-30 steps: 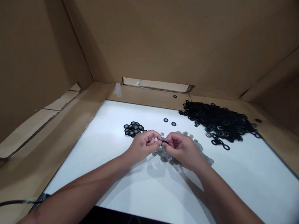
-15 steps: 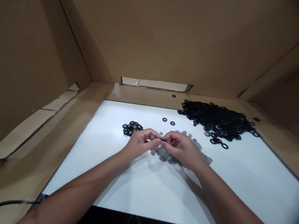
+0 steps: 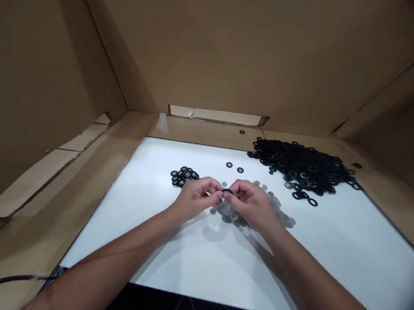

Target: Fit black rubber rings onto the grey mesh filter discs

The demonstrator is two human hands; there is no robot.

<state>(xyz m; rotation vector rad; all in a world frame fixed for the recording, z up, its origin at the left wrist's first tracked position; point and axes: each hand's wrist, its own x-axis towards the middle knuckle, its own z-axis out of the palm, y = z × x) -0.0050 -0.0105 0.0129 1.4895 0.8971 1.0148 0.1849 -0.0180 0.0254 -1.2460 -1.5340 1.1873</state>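
A small black ring [image 3: 227, 191] is pinched between my left hand [image 3: 199, 197] and my right hand [image 3: 251, 200], at the middle of the white board [image 3: 185, 262]. Both hands are closed on it with thumb and fingertips. Under and around my right hand lie several grey translucent discs [image 3: 227, 215]. Just beyond my left hand is a small cluster of black rings with grey centres [image 3: 183, 176]. At the back right sits a large pile of loose black rings [image 3: 298, 164].
Two rings with grey centres [image 3: 240, 170] lie apart beyond my hands. One black ring [image 3: 242, 132] rests on the cardboard at the back. Cardboard walls [image 3: 218, 47] stand at the back and sides. A black cable [image 3: 7, 280] is at the lower left.
The black ring between my fingertips has tilted, so that more of its round shape shows. My hands have stayed in nearly the same place.
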